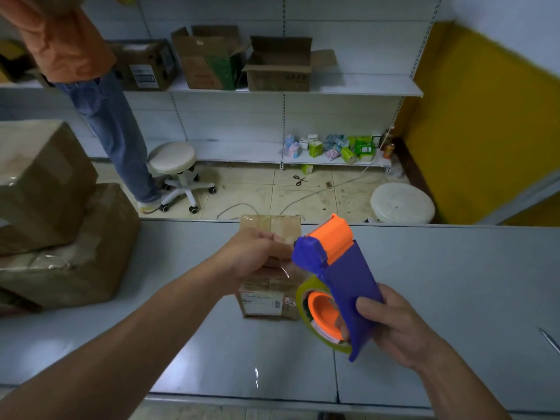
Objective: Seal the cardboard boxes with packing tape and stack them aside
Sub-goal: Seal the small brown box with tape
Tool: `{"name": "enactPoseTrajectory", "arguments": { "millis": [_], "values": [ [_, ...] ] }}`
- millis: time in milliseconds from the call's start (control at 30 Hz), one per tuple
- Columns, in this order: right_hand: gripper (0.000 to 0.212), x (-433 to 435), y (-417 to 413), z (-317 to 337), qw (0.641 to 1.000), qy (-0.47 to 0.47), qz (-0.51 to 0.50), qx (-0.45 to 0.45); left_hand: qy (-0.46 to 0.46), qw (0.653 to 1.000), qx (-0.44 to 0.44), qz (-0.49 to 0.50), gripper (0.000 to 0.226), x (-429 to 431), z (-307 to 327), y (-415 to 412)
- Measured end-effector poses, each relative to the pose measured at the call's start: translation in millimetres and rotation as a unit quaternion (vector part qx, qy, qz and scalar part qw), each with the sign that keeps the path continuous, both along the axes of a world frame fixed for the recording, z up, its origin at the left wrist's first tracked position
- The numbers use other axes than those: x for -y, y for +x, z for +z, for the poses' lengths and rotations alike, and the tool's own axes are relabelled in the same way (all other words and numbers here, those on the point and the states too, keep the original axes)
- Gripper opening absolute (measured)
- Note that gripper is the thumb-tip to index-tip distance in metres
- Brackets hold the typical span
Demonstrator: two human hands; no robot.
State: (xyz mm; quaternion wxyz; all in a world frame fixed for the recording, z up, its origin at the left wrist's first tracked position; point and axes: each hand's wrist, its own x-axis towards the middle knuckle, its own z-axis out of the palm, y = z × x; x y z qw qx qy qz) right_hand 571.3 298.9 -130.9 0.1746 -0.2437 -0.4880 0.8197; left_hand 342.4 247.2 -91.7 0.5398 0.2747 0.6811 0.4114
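A small cardboard box (269,295) lies on the grey table (439,283), clear tape across its far end. My left hand (254,256) rests on top of the box, its fingers pinching the loose end of the clear tape by the dispenser's head. My right hand (394,325) grips the handle of a blue and orange tape dispenser (339,268), held tilted just right of the box, its yellowish tape roll (315,316) low beside the box's near corner.
Two large taped cardboard boxes (51,213) are stacked on the table's left. A person in jeans (115,125) stands beyond the table by a white stool (172,159). Open boxes (278,65) sit on the far shelf. Another stool (403,203), scissors (299,179) and a cord lie on the floor.
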Motion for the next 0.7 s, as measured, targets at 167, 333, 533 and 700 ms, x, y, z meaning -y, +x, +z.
{"name": "enactPoseTrajectory", "arguments": {
  "millis": [167,333,533,700],
  "values": [
    [0.058,-6.1,5.7,6.8,0.998,0.029,0.058,0.012,-0.026,0.996,0.063,-0.052,0.012,11.9,4.7,-13.0],
    [0.054,-9.8,8.3,12.9,0.995,0.045,0.092,0.016,-0.027,0.992,0.118,-0.036,0.01,22.2,2.3,-14.4],
    [0.054,-14.6,9.1,17.4,0.995,0.052,0.087,0.02,0.007,0.992,0.124,0.03,0.022,31.4,-2.9,-14.6],
    [0.052,-17.2,5.4,21.9,0.994,0.065,0.08,0.02,0.063,0.98,0.132,0.138,0.01,32.8,-7.2,-2.8]
  ]
}}
